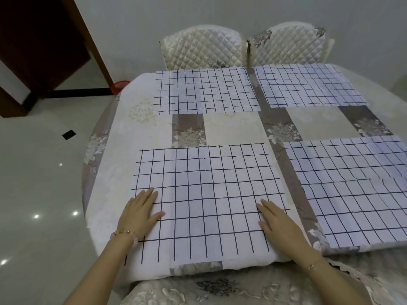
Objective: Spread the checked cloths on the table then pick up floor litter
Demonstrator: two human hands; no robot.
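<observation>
Checked cloth [204, 201] flat on bench [231, 128]; left hand [141, 212] and right hand [277, 223] press it, each grip flat-fingered, holding nothing, probably smoothing wrinkles.

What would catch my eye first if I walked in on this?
Four black-gridded white cloths lie spread on the floral table: two far, two near. The left hand and right hand rest flat on the near left cloth. Two quilted chairs stand behind.

glossy pale floor [33, 183] reflecting lights, grey wall [154, 16], two quilted chairs [201, 51], dark wooden door [44, 40].
</observation>
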